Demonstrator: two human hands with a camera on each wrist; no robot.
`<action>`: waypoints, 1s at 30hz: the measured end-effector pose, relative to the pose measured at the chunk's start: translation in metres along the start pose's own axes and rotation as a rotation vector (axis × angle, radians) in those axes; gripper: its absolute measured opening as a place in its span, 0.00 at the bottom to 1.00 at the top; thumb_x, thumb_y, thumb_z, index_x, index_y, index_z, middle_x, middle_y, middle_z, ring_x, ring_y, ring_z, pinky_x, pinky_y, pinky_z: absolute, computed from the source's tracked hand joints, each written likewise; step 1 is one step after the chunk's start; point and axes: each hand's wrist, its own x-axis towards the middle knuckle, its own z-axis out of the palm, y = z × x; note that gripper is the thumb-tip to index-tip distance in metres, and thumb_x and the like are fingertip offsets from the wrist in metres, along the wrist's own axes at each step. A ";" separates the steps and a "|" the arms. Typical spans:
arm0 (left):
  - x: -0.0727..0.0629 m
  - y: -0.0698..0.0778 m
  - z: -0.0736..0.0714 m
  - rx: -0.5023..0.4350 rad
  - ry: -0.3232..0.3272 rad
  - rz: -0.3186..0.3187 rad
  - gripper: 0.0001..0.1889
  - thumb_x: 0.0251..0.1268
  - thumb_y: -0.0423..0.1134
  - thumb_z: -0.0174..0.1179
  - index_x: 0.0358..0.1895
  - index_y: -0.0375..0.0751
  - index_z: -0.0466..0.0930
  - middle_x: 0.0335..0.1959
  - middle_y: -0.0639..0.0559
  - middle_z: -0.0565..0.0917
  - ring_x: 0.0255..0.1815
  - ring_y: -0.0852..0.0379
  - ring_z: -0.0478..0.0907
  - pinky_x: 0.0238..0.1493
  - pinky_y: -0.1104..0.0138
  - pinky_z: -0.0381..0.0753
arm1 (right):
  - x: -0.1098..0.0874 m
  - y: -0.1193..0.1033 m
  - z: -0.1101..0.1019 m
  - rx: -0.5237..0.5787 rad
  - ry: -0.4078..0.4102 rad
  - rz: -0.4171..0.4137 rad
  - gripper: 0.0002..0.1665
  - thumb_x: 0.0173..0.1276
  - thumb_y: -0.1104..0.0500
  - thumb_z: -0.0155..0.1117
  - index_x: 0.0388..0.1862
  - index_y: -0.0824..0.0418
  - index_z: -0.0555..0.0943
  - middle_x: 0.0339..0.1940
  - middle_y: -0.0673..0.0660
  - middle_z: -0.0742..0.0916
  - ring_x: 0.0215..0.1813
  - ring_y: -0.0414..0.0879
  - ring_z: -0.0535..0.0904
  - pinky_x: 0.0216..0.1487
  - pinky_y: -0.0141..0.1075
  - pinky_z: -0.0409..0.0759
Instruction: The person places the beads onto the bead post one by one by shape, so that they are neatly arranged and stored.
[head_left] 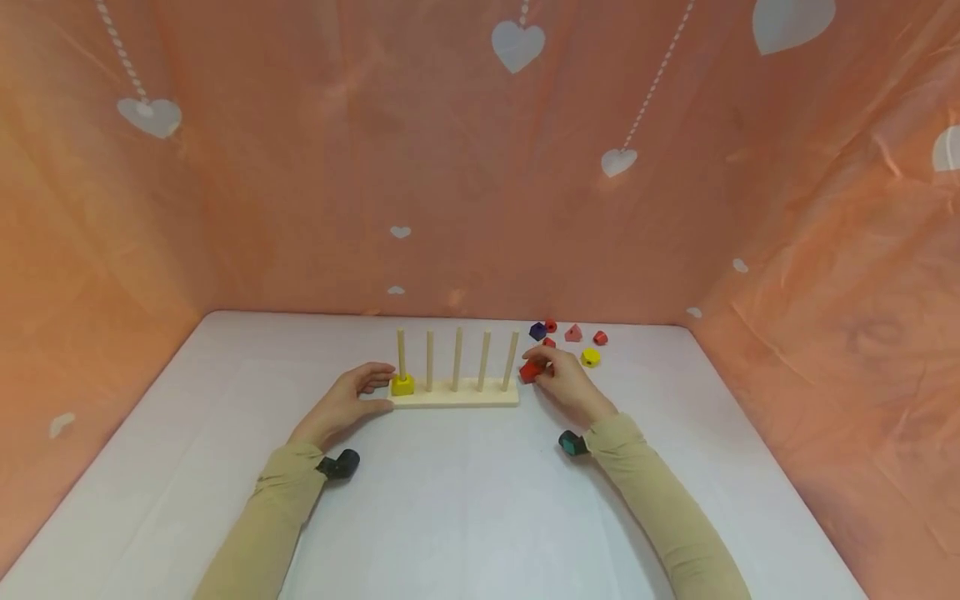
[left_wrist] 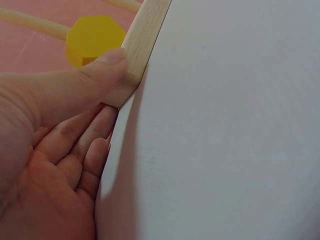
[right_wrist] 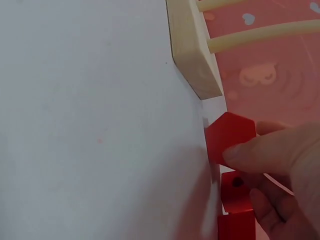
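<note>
A pale wooden peg stand (head_left: 453, 401) with several upright pegs sits on the white table. One yellow block (head_left: 402, 386) is threaded at the foot of its leftmost peg. My left hand (head_left: 347, 405) grips the stand's left end; in the left wrist view the thumb (left_wrist: 92, 80) lies on the wood beside the yellow block, with the other fingers partly hidden behind. Just off the stand's right end, my right hand (head_left: 572, 390) pinches a red pentagonal block (right_wrist: 230, 135) between thumb and fingers. Under that hand, another red block with a hole (right_wrist: 236, 189) shows in the right wrist view.
Behind my right hand lie loose blocks: a dark blue one (head_left: 537, 331), a pink triangular one (head_left: 573, 333), a yellow one (head_left: 591, 357) and several small red ones (head_left: 601, 337). A peach curtain (head_left: 450, 167) with white hearts hangs along the table's back edge.
</note>
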 end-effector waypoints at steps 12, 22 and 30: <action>0.001 0.003 -0.002 -0.027 -0.023 -0.032 0.33 0.56 0.35 0.69 0.66 0.38 0.67 0.61 0.40 0.74 0.63 0.41 0.67 0.65 0.47 0.62 | 0.002 0.002 -0.008 0.067 -0.029 0.078 0.23 0.63 0.70 0.65 0.57 0.59 0.78 0.51 0.53 0.81 0.50 0.51 0.74 0.54 0.42 0.78; 0.001 0.003 -0.001 -0.011 -0.011 -0.031 0.32 0.56 0.35 0.69 0.65 0.39 0.68 0.60 0.39 0.74 0.62 0.40 0.68 0.64 0.47 0.63 | 0.002 -0.006 -0.015 0.134 0.108 0.053 0.21 0.64 0.68 0.65 0.56 0.58 0.78 0.53 0.56 0.81 0.54 0.52 0.76 0.54 0.43 0.78; 0.002 0.001 0.000 0.008 -0.005 -0.018 0.32 0.56 0.35 0.69 0.65 0.38 0.67 0.60 0.39 0.75 0.61 0.41 0.69 0.64 0.48 0.64 | 0.003 -0.025 -0.026 0.260 0.222 -0.027 0.20 0.63 0.69 0.64 0.55 0.61 0.78 0.52 0.60 0.81 0.52 0.55 0.78 0.53 0.43 0.79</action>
